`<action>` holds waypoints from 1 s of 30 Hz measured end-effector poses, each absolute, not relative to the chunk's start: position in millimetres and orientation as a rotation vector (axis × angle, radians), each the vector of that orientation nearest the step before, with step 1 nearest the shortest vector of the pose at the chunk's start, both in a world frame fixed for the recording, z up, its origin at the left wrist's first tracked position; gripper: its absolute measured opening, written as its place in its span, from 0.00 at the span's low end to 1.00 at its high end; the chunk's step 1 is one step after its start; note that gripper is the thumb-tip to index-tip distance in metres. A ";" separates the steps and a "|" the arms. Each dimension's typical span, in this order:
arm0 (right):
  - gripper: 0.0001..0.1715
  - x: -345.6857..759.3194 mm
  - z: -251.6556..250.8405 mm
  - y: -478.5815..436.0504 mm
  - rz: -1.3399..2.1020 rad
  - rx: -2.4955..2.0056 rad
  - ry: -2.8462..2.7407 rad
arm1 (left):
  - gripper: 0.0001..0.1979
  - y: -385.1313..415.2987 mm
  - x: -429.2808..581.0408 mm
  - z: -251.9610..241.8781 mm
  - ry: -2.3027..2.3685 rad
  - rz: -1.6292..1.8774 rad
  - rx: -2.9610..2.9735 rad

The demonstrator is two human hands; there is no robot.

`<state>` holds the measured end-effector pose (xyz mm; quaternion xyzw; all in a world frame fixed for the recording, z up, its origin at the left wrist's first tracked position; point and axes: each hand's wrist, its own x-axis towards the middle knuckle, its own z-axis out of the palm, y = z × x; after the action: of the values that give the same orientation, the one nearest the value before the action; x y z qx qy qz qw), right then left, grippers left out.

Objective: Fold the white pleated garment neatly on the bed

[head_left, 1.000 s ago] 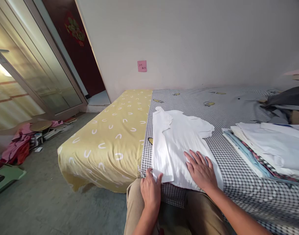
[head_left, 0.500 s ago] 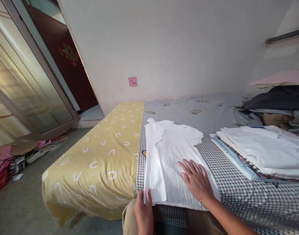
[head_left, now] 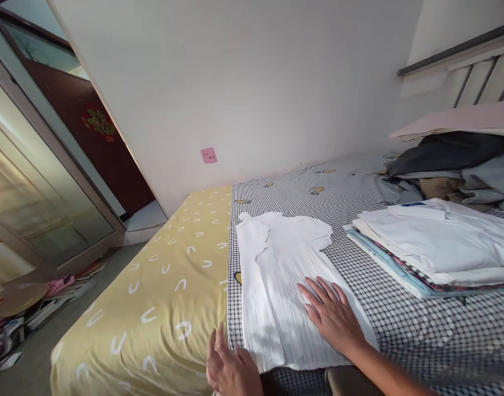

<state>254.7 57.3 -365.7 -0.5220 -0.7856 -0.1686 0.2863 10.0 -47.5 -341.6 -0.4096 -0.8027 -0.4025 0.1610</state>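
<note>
Shirt: the white shirt (head_left: 284,275) lies flat on the checked sheet (head_left: 400,324) of the bed. Its collar points to 12 o'clock and its hem runs along the bed's near edge at 6 o'clock. The cloth is finely creased lengthwise. Its left side is folded in over the body as a long strip, and a short sleeve sticks out at 2 o'clock.
Right hand: the right hand (head_left: 332,316) rests palm down on the shirt's lower right part, fingers spread and flat, gripping nothing.
Left hand: the left hand (head_left: 231,371) hangs at 7 o'clock of the shirt, just off the hem corner. Its fingers are open and off the cloth.
Edges: the shirt's left edge runs close to the seam where the sheet meets the yellow cover (head_left: 165,286). Its hem almost reaches the bed's edge.
Room: bare sheet lies at 12 o'clock, up to the wall. A stack (head_left: 437,247) of folded clothes sits at 3 o'clock, near but apart.
Change: half a second ago the left hand pinched the hem corner; now it has let go. The right hand stays put.
</note>
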 end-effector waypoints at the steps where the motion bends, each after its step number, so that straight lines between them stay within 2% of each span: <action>1: 0.27 254.2 -365.5 57.5 -0.455 -1.394 -2.095 | 0.28 -38.5 12.4 -327.3 -2.192 -1.191 -1.230; 4: 0.26 253.0 -364.9 58.0 -0.475 -1.379 -2.084 | 0.34 2.4 27.4 -283.5 -1.930 -1.265 -1.521; 7: 0.26 253.1 -364.4 58.8 -0.493 -1.354 -2.071 | 0.34 55.7 43.8 -260.1 -1.952 -1.225 -1.713; 11: 0.28 253.7 -364.9 59.8 -0.465 -1.348 -2.069 | 0.31 107.1 47.5 -273.2 -2.348 -0.750 -1.994; 13: 0.28 253.5 -366.0 59.8 -0.422 -1.364 -2.069 | 0.29 114.9 43.5 -287.3 -2.360 -0.485 -2.154; 17: 0.28 253.0 -367.1 59.0 -0.338 -1.381 -2.061 | 0.29 110.9 38.6 -300.1 -2.268 -0.225 -2.216; 26: 0.27 251.5 -352.5 45.4 -0.292 -1.441 -2.063 | 0.29 111.6 42.3 -297.1 -2.248 -0.223 -2.187; 30: 0.36 263.3 -366.6 4.3 -0.306 -1.426 -2.105 | 0.29 112.0 42.4 -300.4 -2.218 -0.287 -2.165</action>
<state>263.3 4.3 -366.6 -0.5336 -0.7875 -0.1143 0.2864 42.4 112.0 -300.4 -0.6954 -0.7125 -0.0921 0.0145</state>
